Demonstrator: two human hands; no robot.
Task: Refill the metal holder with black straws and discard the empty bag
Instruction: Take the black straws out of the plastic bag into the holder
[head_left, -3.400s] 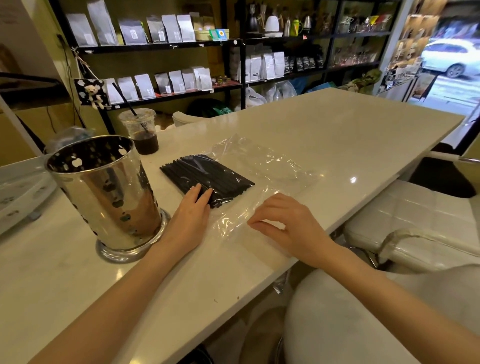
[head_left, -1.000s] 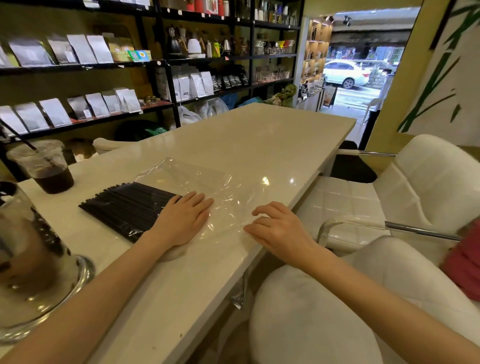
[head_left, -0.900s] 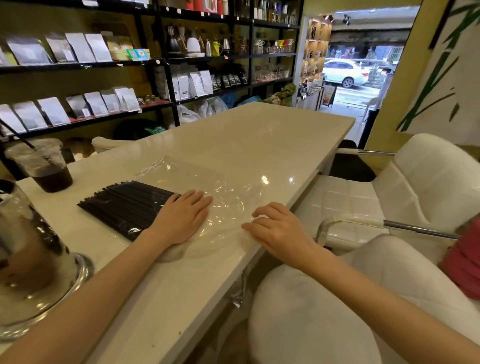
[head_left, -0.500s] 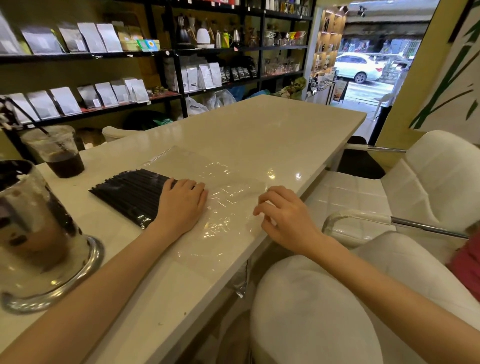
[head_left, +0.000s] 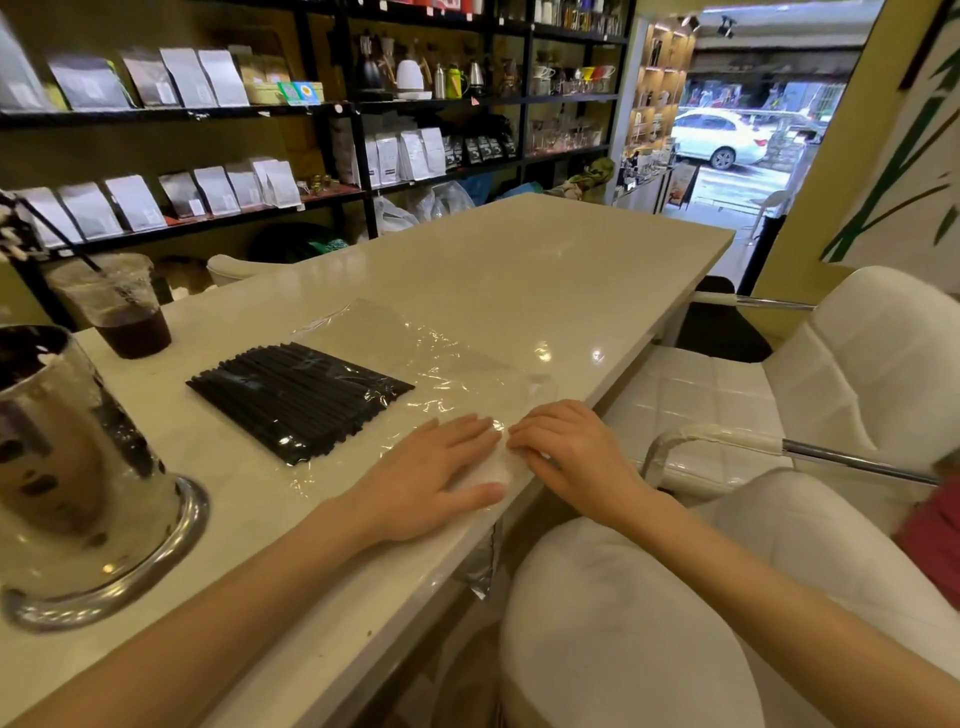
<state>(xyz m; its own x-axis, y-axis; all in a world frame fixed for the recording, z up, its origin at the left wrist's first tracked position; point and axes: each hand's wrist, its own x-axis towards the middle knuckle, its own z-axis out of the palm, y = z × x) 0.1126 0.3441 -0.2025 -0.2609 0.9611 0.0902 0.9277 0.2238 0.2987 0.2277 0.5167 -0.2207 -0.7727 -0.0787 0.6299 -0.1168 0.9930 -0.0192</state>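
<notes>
Black straws (head_left: 298, 397) inside clear bag (head_left: 457, 364), metal holder (head_left: 67, 467)

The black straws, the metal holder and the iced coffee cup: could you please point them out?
black straws (head_left: 298, 397), head view, middle of the bundle.
metal holder (head_left: 67, 467), head view, shiny side wall.
iced coffee cup (head_left: 127, 317), head view, cup wall.

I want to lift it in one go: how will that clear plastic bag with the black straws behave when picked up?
The clear plastic bag looks thin and crinkled, so it will likely flop and sag. The black straws lie bunched at its far end, so weight probably hangs there. They look loose inside and may slide toward the near end, where both hands lie.
</notes>
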